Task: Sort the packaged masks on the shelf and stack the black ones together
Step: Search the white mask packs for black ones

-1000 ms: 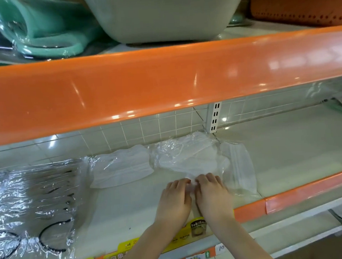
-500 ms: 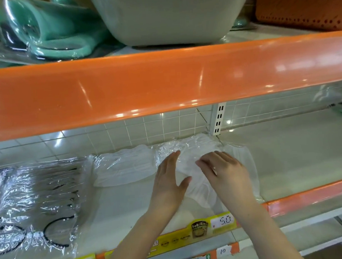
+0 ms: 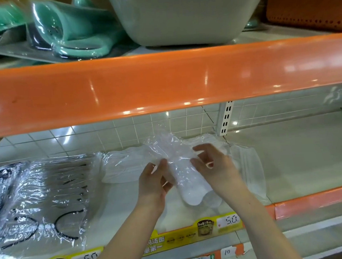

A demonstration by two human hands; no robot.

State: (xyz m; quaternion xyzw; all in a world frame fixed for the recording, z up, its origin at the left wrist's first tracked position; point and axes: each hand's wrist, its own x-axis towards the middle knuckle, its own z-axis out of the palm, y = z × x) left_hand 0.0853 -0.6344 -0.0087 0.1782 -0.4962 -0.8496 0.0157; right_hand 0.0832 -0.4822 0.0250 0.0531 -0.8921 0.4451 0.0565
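A clear packet of white masks (image 3: 186, 185) is raised off the shelf (image 3: 299, 153) and stands on end, tilted. My left hand (image 3: 152, 185) grips its left edge. My right hand (image 3: 214, 166) holds its right side with curled fingers. Another white-mask packet (image 3: 122, 168) lies flat behind and to the left. A third one (image 3: 249, 164) lies to the right, partly hidden by my right hand. At the far left are clear packets of masks with black ear loops (image 3: 40, 199), overlapping one another.
The orange front of the upper shelf (image 3: 163, 85) hangs low over the work space. A white upright (image 3: 226, 118) stands at the back. Yellow price labels (image 3: 192, 235) and an orange lip (image 3: 314, 200) run along the front edge.
Both hands moved from the packet's front edge, took hold of its sides and lifted it up on end. The camera has moved closer and slightly upward.
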